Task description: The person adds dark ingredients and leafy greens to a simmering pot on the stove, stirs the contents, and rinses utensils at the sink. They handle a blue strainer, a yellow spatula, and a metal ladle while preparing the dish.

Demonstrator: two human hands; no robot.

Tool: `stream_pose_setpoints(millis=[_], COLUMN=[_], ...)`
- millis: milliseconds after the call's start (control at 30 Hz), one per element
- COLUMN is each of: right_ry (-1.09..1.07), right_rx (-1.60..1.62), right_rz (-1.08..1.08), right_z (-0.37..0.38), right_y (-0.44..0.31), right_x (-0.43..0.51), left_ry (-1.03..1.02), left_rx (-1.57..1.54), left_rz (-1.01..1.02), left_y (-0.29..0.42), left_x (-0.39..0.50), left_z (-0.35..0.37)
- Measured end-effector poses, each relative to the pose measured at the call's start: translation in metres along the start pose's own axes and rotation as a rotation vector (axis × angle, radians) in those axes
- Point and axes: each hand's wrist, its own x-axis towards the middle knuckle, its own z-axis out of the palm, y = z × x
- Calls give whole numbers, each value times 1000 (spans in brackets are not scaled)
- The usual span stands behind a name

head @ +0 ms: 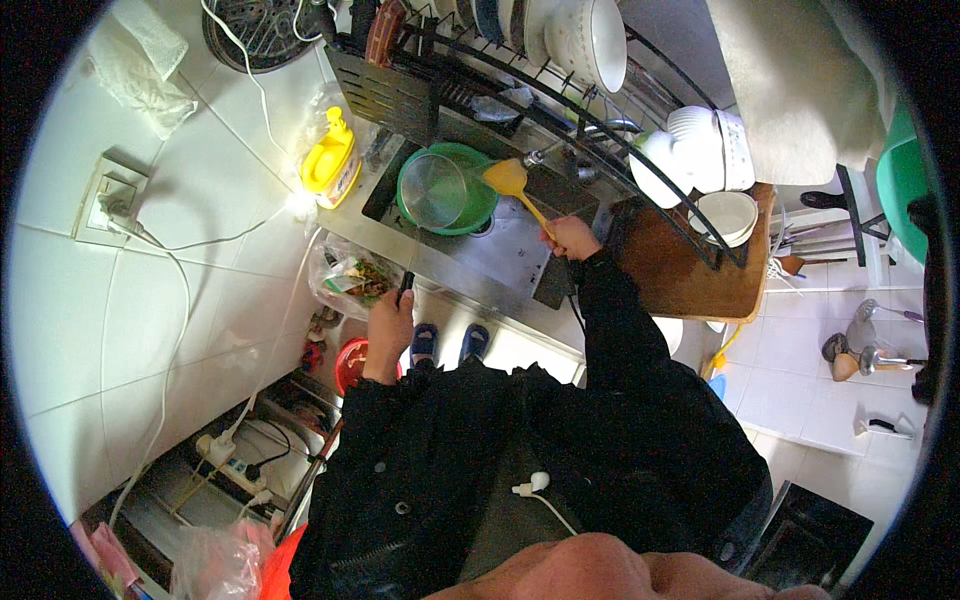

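Note:
My left hand (390, 326) grips the black handle of a round strainer (433, 191), whose bowl hangs over a green plastic basin (481, 159). The basin stands in the left part of a steel sink (502, 259). In my right hand (574, 238) is the handle of a yellow spatula (506, 178); its blade is up beside the basin's right rim, near the faucet tip (533, 157). Whether blade and rim touch, I cannot tell. A plastic bag (330, 274) with food scraps lies beyond my left hand at the counter's front edge.
A yellow detergent bottle (330, 166) stands left of the sink. Above the sink, a black dish rack (517, 71) holds bowls and plates. To the right, white bowls (724, 214) sit on a brown wooden board (675, 281). A red basin (352, 364) is below at left.

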Motion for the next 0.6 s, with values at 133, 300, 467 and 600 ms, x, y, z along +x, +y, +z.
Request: stream_pose_setpoints(millis=[133, 300, 467, 600], right_ry=[46, 69, -46, 66], right_rx=[248, 36, -361, -1084], right_rz=[97, -16, -218, -748], right_z=[6, -3, -4, -11], right_y=[19, 70, 64, 24], right_x=[-17, 28, 88, 101], left_ry=[-2, -39, -35, 14], left_rx=[-12, -3, -13, 7], left_rz=[-16, -41, -62, -71], left_y=[1, 4, 7, 1], left_x=[2, 1, -5, -15], left_z=[-1, -6, -12, -12])
